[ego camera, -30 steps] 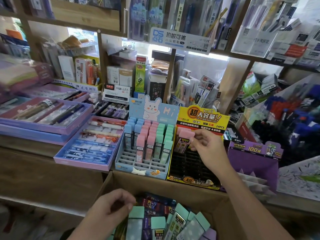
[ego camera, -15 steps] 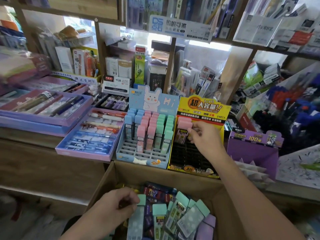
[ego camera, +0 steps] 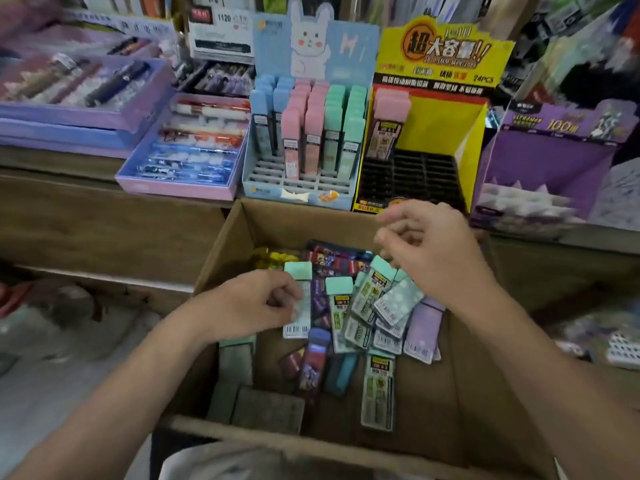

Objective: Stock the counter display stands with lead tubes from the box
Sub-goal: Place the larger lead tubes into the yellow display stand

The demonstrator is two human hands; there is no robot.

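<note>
Left hand (ego camera: 254, 303) pinches a flat mint-capped plastic lead tube (ego camera: 302, 317) in the brown cardboard box (ego camera: 232, 244), right hand (ego camera: 427, 252) empty, loosely curled; probably light, rigid, slick, best gripped across its broad faces.

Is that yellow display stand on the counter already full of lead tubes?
No, the yellow stand holds pink-capped tubes only in its back left corner; the rest of it is empty.

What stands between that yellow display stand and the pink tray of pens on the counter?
In the head view, the blue bunny stand sits between the yellow stand and the pink tray, holding upright blue, pink and green lead tubes.
</note>
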